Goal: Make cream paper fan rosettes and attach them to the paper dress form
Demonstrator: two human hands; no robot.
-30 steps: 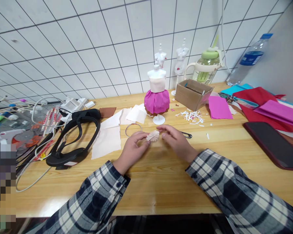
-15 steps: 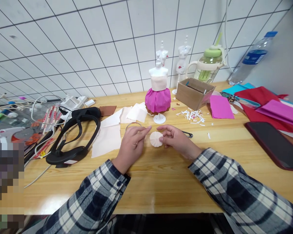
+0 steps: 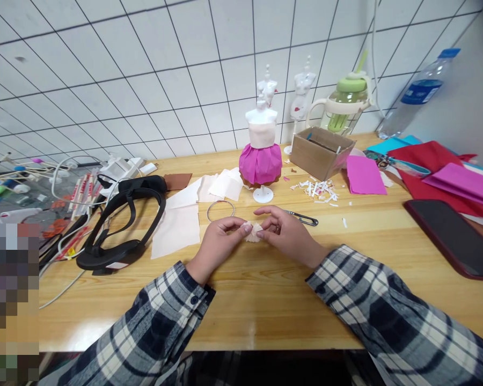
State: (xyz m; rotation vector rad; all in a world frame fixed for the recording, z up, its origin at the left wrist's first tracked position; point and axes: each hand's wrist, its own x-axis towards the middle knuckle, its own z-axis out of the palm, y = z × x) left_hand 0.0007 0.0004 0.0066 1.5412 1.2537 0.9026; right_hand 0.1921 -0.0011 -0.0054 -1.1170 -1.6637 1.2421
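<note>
A small pale pleated paper round [image 3: 254, 234] is pinched from both sides over the table. My left hand [image 3: 221, 241] closes its thumb and forefinger on the left edge. My right hand [image 3: 284, 233] grips the right edge between thumb and fingers, its forefinger raised. Beyond my left hand lies a thin metal ring [image 3: 220, 201]. Just past my right hand rest black thread snips [image 3: 306, 219]. Behind the hands stands a small white mannequin [image 3: 261, 115] with a pale top and a gathered magenta paper skirt [image 3: 260, 165].
Pale paper sheets [image 3: 177, 230] and a black headset frame [image 3: 121, 230] lie on the left. Paper scraps [image 3: 320, 188], a cardboard box [image 3: 321, 155], a magenta sheet [image 3: 365, 176] and a phone [image 3: 454, 236] are at right. A green-lidded cup [image 3: 348, 102] stands behind the box.
My left hand has come in to pinch the round's left edge, where before it was apart from it. The round now looks folded or tilted, and the ring shows more fully.
</note>
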